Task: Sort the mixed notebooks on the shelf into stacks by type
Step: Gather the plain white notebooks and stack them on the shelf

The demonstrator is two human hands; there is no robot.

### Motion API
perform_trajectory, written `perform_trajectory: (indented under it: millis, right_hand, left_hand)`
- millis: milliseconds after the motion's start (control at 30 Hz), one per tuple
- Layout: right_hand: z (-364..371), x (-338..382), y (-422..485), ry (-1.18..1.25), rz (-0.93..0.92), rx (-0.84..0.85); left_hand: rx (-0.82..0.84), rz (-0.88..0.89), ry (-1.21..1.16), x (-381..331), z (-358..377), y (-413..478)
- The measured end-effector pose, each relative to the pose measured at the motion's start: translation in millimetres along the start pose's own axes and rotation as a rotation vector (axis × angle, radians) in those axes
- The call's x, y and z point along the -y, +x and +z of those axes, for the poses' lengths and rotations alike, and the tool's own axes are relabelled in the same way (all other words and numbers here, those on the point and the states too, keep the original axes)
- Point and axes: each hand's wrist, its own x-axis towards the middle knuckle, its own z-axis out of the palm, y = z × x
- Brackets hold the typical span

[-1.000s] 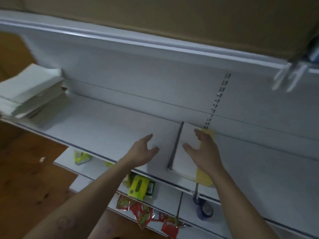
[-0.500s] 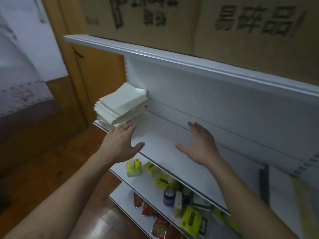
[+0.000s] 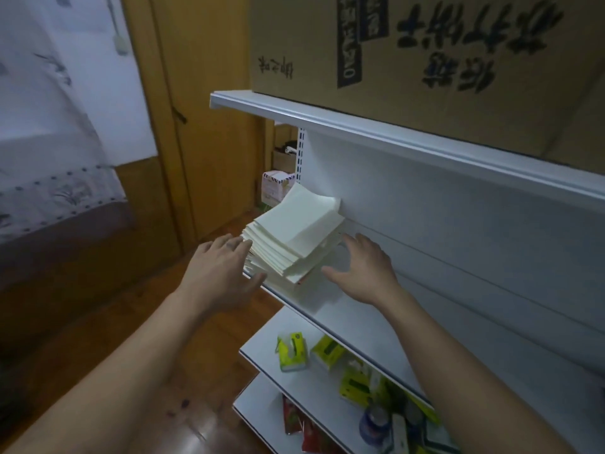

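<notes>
A messy stack of pale cream notebooks [image 3: 294, 237] lies at the left end of the white shelf [image 3: 366, 322], its top books fanned out and tilted. My left hand [image 3: 219, 270] is at the stack's left front corner, fingers spread and touching its edge. On the shelf just right of the stack my right hand [image 3: 360, 270] hovers with fingers apart, near its right side. Neither hand holds anything.
A large printed cardboard box [image 3: 425, 60] sits on the upper shelf [image 3: 393, 139]. Lower shelves hold green-yellow tissue packs [image 3: 293, 353], a blue-lidded jar [image 3: 373, 424] and red packets [image 3: 294, 424]. A wooden door [image 3: 209, 109] and wood floor are at the left.
The view has swung left from a spiral notebook farther right on the shelf. Both empty hands have moved left along the shelf and now flank the cream stack.
</notes>
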Motion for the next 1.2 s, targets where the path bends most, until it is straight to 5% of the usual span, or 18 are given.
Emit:
perform_trajectory:
  millis: [333, 533, 900, 1200]
  right_hand:
    - [68, 15, 124, 0.406, 0.401, -0.003]
    - [84, 14, 160, 0.448, 0.663, -0.064]
    - [81, -2, 145, 0.746, 0.911, -0.345]
    - [75, 44, 132, 0.982, 0.982, -0.464]
  left_hand:
    - [0.041, 0.135, -0.016, 30, 38, 119]
    - [0.138, 0.307, -0.118, 33, 48, 169]
    - [0.261, 0.278, -0.468, 45, 72, 243]
    - [0.261, 0.530, -0.503, 48, 68, 255]
